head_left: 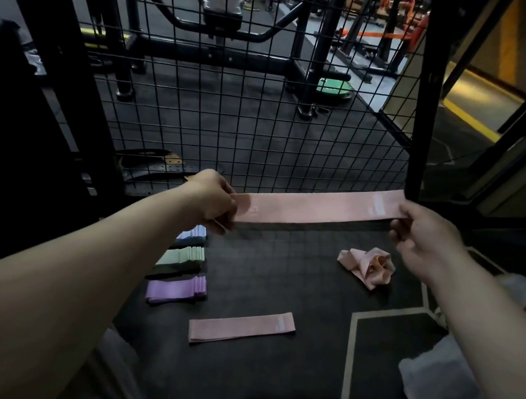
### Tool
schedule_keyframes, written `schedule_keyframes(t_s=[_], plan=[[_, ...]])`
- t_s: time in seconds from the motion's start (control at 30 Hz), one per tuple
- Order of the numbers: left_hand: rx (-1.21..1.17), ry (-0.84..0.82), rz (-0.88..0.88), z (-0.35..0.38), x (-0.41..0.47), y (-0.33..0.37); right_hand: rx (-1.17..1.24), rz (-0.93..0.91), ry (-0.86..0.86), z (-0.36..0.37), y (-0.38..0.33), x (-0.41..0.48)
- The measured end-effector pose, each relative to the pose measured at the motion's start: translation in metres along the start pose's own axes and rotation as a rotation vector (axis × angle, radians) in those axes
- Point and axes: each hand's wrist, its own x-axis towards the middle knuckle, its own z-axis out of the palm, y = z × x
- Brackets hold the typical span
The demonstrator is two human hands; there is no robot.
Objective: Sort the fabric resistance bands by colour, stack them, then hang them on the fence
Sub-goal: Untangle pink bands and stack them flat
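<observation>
In the head view, the left hand (212, 201) and the right hand (421, 237) each pinched one end of a pink resistance band (316, 210), fingers curled round the fabric, so that it hung flat and taut between them, in the air just in front of the wire mesh fence (264, 117). It kept a straight edge only because it was pulled from both ends. I judged it light, soft and limp, likely to sag or fold the moment one end was let go, so the two short ends were the right places to hold it. Woven fabric of that sort should not slip in bare fingers, and nothing about it looked fragile. A paler label patch showed near its right end. Below on the dark floor mat (278, 283) lay a single flat pink band (242, 327), the likely base of the pink stack. To the right, below the right hand, sat a crumpled heap of pink bands (367, 266), unsorted. To the left, three neat stacks lay in a row: a purple stack (176, 289) nearest, a green stack (181, 255) beyond it, and a pale blue stack (193, 234) partly hidden behind the left wrist.
</observation>
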Motion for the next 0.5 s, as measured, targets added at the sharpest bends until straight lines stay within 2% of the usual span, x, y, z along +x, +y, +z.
schedule_keyframes(t_s=[0.2,0.3,0.4,0.5], plan=[[-0.065,0.121,-0.032,-0.007,-0.007,-0.005,-0.01,-0.01,-0.009,0.002,0.014,-0.004],[-0.029,0.143,-0.06,-0.012,-0.01,-0.014,-0.063,0.004,-0.086,0.005,0.031,0.002],[0.001,0.182,-0.102,-0.011,-0.015,-0.025,-0.148,0.074,-0.184,0.01,0.063,0.013],[0.077,0.185,-0.16,0.005,-0.021,-0.039,-0.181,0.187,-0.202,0.02,0.1,0.031]])
